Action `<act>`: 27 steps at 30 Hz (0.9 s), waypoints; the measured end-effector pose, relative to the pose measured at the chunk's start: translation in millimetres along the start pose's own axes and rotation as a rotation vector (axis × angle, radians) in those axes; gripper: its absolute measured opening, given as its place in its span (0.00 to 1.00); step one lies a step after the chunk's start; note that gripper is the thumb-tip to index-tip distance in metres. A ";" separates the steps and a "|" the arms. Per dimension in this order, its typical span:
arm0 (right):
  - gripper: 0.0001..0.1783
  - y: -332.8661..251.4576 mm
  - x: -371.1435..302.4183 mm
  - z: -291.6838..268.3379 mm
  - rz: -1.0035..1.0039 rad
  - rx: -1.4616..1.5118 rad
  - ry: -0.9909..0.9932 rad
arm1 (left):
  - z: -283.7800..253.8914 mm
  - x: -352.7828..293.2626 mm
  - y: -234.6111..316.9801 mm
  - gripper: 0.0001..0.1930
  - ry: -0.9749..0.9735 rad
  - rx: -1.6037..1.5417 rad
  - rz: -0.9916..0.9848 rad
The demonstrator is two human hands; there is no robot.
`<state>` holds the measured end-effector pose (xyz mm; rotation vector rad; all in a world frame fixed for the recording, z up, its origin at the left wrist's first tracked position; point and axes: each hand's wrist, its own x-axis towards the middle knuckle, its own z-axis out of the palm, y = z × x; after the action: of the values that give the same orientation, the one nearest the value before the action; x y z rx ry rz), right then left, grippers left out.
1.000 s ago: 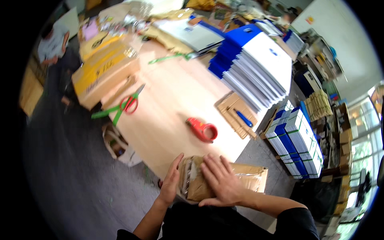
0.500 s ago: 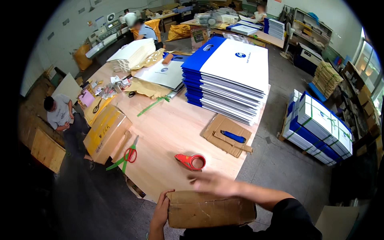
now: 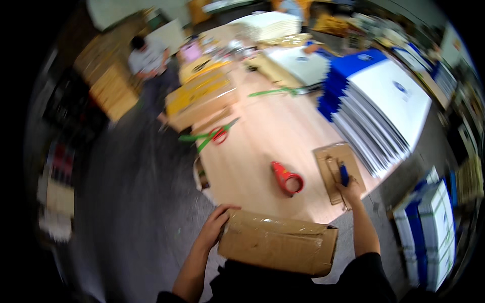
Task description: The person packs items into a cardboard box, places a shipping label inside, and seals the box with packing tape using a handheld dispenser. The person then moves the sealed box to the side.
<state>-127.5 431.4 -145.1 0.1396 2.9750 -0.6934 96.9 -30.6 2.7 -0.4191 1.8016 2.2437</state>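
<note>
Left fingers point(image 3: 228, 207): bent over the far left corner of the cardboard box point(image 3: 278, 242), a little apart; the left hand point(image 3: 213, 228) lies against the box's left end, its thumb hidden, so how tightly it grips cannot be told.
Right fingers point(image 3: 342, 189): curled at the near end of the blue cutter point(image 3: 344, 174), too blurred to tell whether they have closed on it.
Right hand point(image 3: 352, 191): reaching past the box's right end, over the near right part of the flat cardboard point(image 3: 326, 153).
Cardboard box: close to the body at the table's near end, long side running left to right, with shiny tape on it.
Blue cutter: at the flat cardboard, on the right side of the table point(image 3: 247, 161).
Red tape holder point(image 3: 277, 170): on bare wood, between box and cutter but farther off than the box.
Scissors point(image 3: 227, 128): at the left edge, beside a green strap point(image 3: 197, 138).
Yellow-taped carton point(image 3: 202, 96): far left, beyond the scissors.
White-and-blue stack point(image 3: 384, 96): far right on the table.
Strapped bundle point(image 3: 429, 232): right of the table, lower down.
Seated person point(image 3: 149, 60): far left, past the carton.
</note>
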 end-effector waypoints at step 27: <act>0.27 -91.6 -32.9 29.7 -0.146 0.227 -0.293 | 10.7 -28.7 0.8 0.24 0.158 0.573 0.266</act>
<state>-102.9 334.1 -128.3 -0.1543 2.6398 -0.9753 122.5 -20.4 16.0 -0.2570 2.5914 1.7461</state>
